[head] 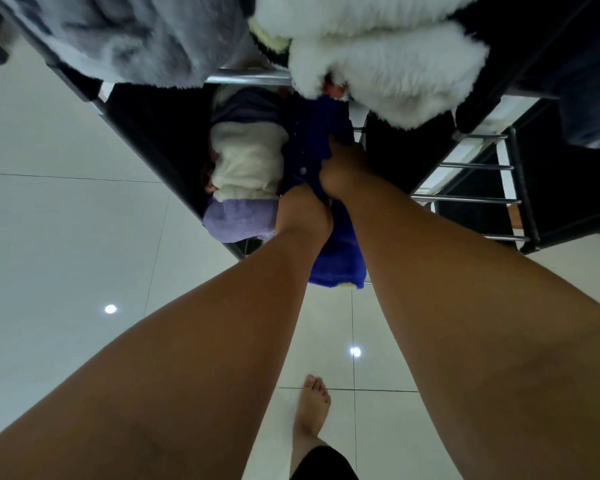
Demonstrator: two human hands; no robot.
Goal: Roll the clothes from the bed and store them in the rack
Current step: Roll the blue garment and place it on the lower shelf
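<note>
A rolled blue garment point(340, 247) lies on a lower shelf of the black rack point(146, 147), its near end sticking out over the shelf's front edge. My left hand point(303, 211) presses on its near part with the fingers curled into the cloth. My right hand point(343, 171) grips the cloth farther in, thumb pointing up. Beside the blue roll on the left sit a lavender roll point(239, 220) and a cream roll point(248, 161), with a darker purple one point(246, 105) behind them.
A grey fluffy garment point(136, 36) and a white fluffy one point(378, 53) lie on the shelf above, overhanging its metal bar point(250, 77). Chrome rungs point(471, 199) form the rack's right section. White glossy floor tiles point(66, 254) surround the rack, and my bare foot point(312, 407) stands there.
</note>
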